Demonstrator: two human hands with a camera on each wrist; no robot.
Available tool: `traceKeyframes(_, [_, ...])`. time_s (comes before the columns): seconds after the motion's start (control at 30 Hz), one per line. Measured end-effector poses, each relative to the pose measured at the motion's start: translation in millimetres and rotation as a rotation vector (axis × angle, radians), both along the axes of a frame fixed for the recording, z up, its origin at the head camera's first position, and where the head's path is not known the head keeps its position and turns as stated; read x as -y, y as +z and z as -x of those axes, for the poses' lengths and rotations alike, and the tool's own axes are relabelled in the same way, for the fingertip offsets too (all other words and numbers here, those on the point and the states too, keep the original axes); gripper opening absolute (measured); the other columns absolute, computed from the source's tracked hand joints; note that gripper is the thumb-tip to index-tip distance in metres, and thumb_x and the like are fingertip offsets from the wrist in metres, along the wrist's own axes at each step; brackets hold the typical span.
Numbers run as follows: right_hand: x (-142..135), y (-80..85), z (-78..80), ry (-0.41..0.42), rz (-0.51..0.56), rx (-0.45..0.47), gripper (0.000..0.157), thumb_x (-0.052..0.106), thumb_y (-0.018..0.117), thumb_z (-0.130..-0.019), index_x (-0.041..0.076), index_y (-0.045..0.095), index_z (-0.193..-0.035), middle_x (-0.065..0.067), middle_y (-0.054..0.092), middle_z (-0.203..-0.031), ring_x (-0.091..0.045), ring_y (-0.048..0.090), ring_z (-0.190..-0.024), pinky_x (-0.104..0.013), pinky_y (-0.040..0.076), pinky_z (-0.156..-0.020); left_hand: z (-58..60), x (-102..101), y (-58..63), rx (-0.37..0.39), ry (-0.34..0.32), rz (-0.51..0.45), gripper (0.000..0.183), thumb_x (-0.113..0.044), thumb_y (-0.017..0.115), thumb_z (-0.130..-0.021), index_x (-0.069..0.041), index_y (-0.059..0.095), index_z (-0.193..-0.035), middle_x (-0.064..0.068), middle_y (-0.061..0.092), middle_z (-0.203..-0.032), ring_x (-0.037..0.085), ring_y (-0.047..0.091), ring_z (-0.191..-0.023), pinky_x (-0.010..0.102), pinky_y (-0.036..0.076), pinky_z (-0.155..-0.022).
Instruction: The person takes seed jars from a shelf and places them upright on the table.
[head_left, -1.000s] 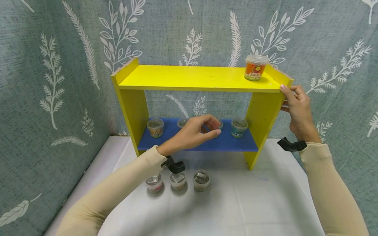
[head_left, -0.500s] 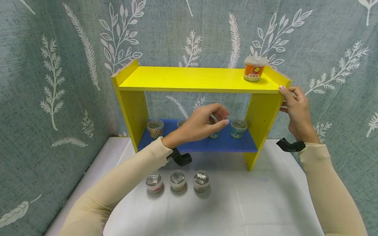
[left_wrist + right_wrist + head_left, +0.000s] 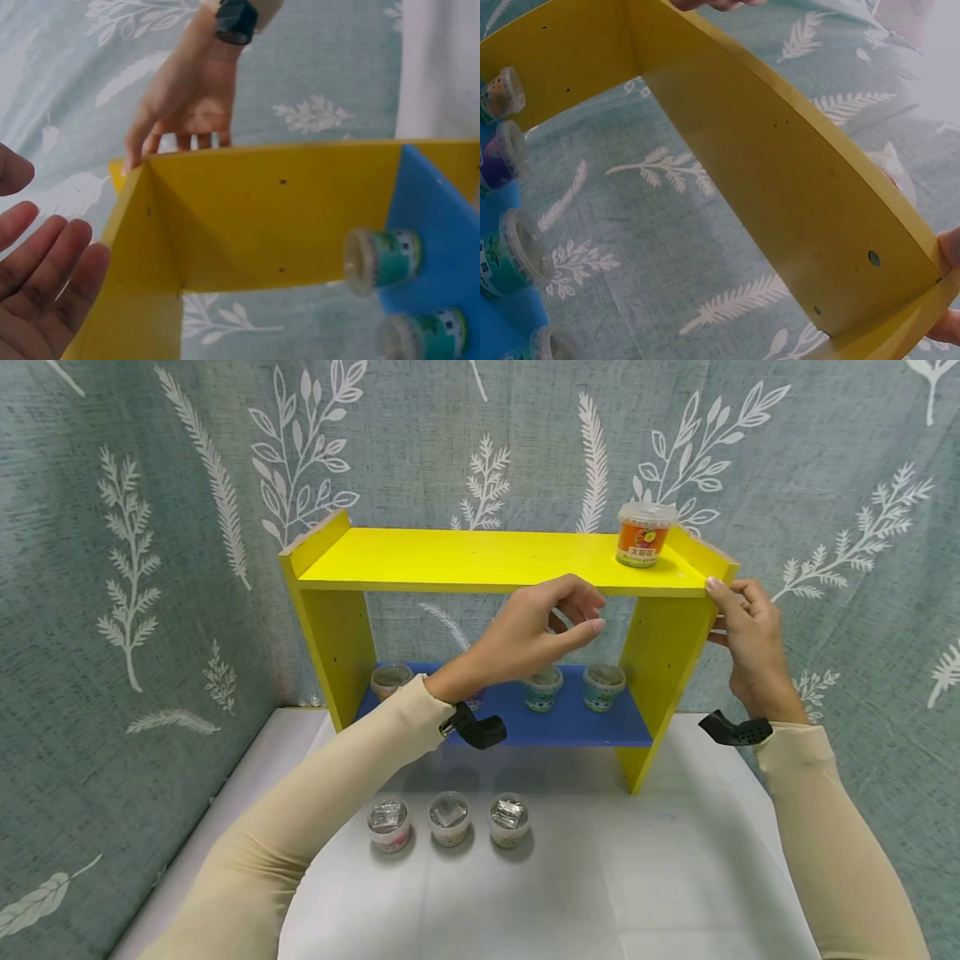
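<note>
My left hand hovers before the yellow shelf unit, just under its top board, with loosely bent fingers and nothing between them. In the left wrist view its fingers are spread apart. My right hand holds the unit's upper right corner, thumb on the front edge and fingers along the outer side. On the blue lower board stand two teal cups at the right. A purple cup and an orange-brown cup there are partly hidden by my left arm.
An orange lidded cup stands on the top board's right end. Three small cups with silvery contents, the rightmost cup among them, line up on the white table in front. A leaf-patterned curtain hangs behind and at the left.
My left hand has risen from the lower board's cups and moved right, uncovering the teal cup. My right hand keeps its place at the corner.
</note>
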State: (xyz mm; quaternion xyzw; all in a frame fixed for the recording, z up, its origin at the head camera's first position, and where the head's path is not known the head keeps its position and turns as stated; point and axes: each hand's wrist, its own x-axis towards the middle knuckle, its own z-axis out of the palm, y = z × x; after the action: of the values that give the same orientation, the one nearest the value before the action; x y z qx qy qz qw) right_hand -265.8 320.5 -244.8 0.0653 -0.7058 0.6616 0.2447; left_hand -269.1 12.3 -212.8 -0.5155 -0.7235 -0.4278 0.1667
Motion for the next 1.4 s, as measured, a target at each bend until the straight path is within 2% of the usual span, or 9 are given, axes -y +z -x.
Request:
traceKeyframes(0.2, [-1.9, -1.5, 0.2, -0.017, -0.021, 0.002, 0.030, 0.043, 0.068, -0.100, 0.019, 0.062, -0.117, -0.005, 0.060, -0.108, -0.018, 0.061, -0.089, -0.027, 0.050, -0.077, 1.7, -8.4, 9.4, 0.066, -0.023, -0.056, 0.022, -0.013, 0.067, -0.101, -0.001, 0.064, -0.120, 0.003, 0.068, -0.105, 0.009, 0.064, -0.091, 0.030, 0.057, -0.079])
traceKeyframes(0.5, [-4.8, 2.4, -0.6, -0.023, -0.028, -0.004, 0.033, 0.044, 0.069, -0.099, 0.017, 0.062, -0.117, -0.006, 0.060, -0.107, -0.018, 0.062, -0.089, -0.026, 0.051, -0.077, 5.3, -23.7, 29.5, 0.054, -0.043, -0.113, 0.021, -0.011, 0.068, -0.100, 0.001, 0.064, -0.117, 0.004, 0.067, -0.102, 0.010, 0.064, -0.090, 0.029, 0.058, -0.079])
traceKeyframes(0.63, [-4.0, 3.0, -0.9, -0.040, -0.045, 0.005, 0.034, 0.046, 0.068, -0.099, 0.018, 0.062, -0.117, -0.006, 0.058, -0.108, -0.019, 0.061, -0.090, -0.028, 0.049, -0.078, 9.8, -31.8, 38.3, 0.048, -0.018, -0.113, 0.021, -0.013, 0.068, -0.100, 0.000, 0.064, -0.117, 0.004, 0.067, -0.104, 0.010, 0.065, -0.091, 0.028, 0.057, -0.082])
traceKeyframes(0.8, [-3.7, 0.0, -0.1, -0.041, -0.039, 0.011, 0.032, 0.046, 0.068, -0.099, 0.019, 0.062, -0.116, -0.006, 0.057, -0.108, -0.020, 0.061, -0.091, -0.029, 0.049, -0.078, 18.9, -42.1, 45.8, 0.064, 0.025, -0.107, 0.025, -0.015, 0.068, -0.101, 0.000, 0.064, -0.121, 0.005, 0.067, -0.108, 0.010, 0.065, -0.095, 0.027, 0.055, -0.084])
traceKeyframes(0.9, [-3.1, -1.1, 1.0, -0.046, -0.047, 0.017, 0.032, 0.047, 0.067, -0.099, 0.020, 0.062, -0.117, -0.006, 0.057, -0.108, -0.020, 0.061, -0.091, -0.030, 0.049, -0.079, 25.9, -46.6, 49.2, 0.098, 0.067, -0.096, 0.030, -0.017, 0.068, -0.101, -0.001, 0.063, -0.124, 0.005, 0.066, -0.111, 0.011, 0.065, -0.099, 0.025, 0.054, -0.084])
traceKeyframes(1.23, [-2.5, 0.6, 2.9, -0.060, -0.061, 0.000, 0.031, 0.047, 0.066, -0.099, 0.021, 0.062, -0.116, -0.006, 0.057, -0.109, -0.020, 0.060, -0.091, -0.031, 0.048, -0.080, 50.2, -58.0, 58.6, 0.210, 0.256, -0.054, 0.042, -0.027, 0.070, -0.100, -0.007, 0.058, -0.135, 0.006, 0.062, -0.130, 0.014, 0.061, -0.110, 0.021, 0.051, -0.088])
traceKeyframes(1.4, [-0.4, 0.1, 3.7, -0.069, -0.069, 0.010, 0.032, 0.049, 0.066, -0.099, 0.022, 0.062, -0.115, -0.005, 0.057, -0.108, -0.019, 0.060, -0.091, -0.031, 0.048, -0.081, 59.2, -61.3, 64.9, 0.262, 0.330, -0.027, 0.050, -0.034, 0.070, -0.100, -0.009, 0.055, -0.140, 0.006, 0.060, -0.133, 0.014, 0.061, -0.115, 0.021, 0.050, -0.091])
